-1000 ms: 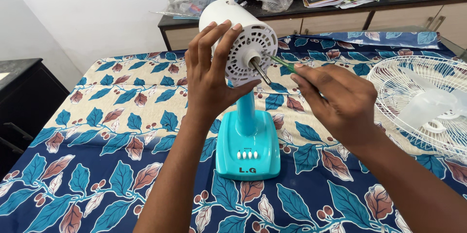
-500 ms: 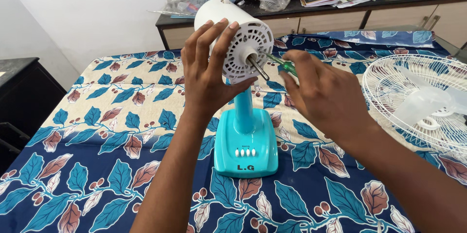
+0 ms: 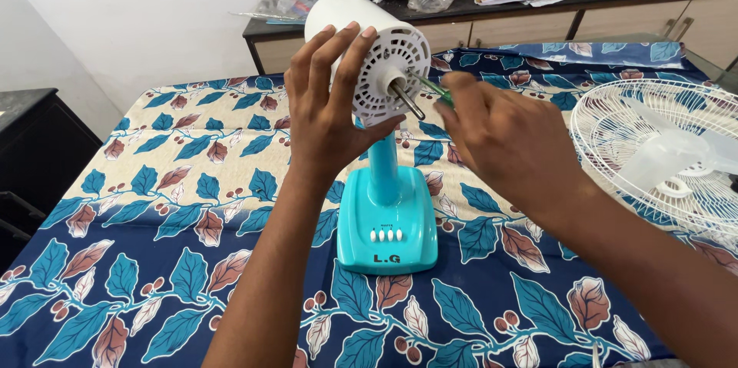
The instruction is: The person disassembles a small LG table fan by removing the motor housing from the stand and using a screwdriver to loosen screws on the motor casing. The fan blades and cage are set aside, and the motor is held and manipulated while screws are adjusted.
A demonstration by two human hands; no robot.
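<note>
Table fan (image 3: 384, 207), turquoise base upright on leaf-print worktop (image 3: 154, 260), white motor housing (image 3: 369, 53) clasped by left hand (image 3: 327, 118), right hand (image 3: 507, 141) closed on green screwdriver (image 3: 430, 87) at vented face; judged light, rigid plastic, top-heavy, best steadied at housing

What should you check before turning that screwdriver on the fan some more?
1. Left hand steadies the white motor housing: ok.
2. Right hand grips the green screwdriver: ok.
3. Screwdriver tip seated in a screw on the housing face: cannot tell, too small.
4. Turquoise fan base flat on the leaf-print cloth: ok.
5. Metal shaft bare, no blade on it: ok.
6. Fan guard with its blade set aside, apart from the hands: ok.
</note>
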